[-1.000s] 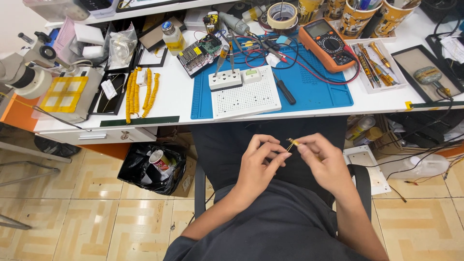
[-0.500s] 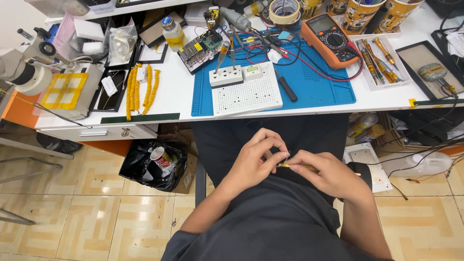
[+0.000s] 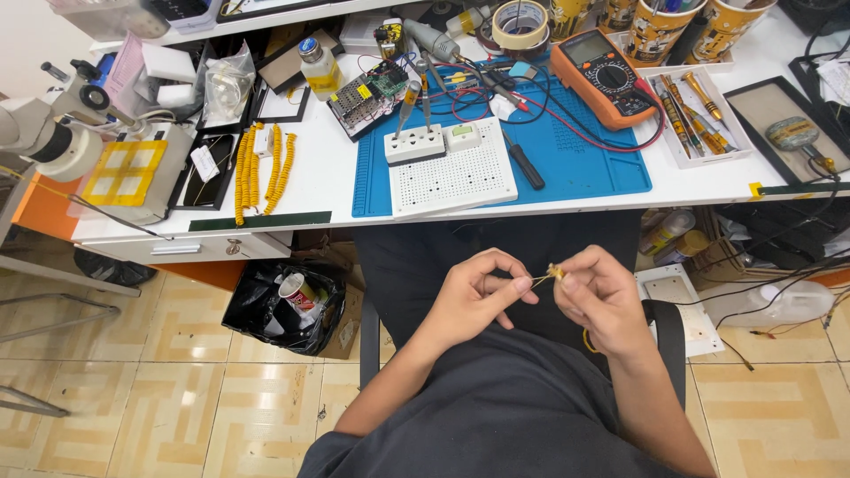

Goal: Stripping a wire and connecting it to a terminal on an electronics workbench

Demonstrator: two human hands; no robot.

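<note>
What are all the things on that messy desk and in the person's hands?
small part with thin leads: one, yellow-gold, pinched between both hands above the lap
white perforated board: one, on the blue mat
blue mat: one, desk centre
multimeter: one, orange, on the mat's far right
tape roll: one, beige, desk back
circuit board: one, green, left of the mat
yellow component strips: several, desk left
microscope: one, white, far left
small bottle: one, yellow liquid, desk back
tool tray: one, white, desk right
bin with black bag: one, on the floor under the desk
left hand: fingertips on the leads
right hand: fingertips on the part
</note>
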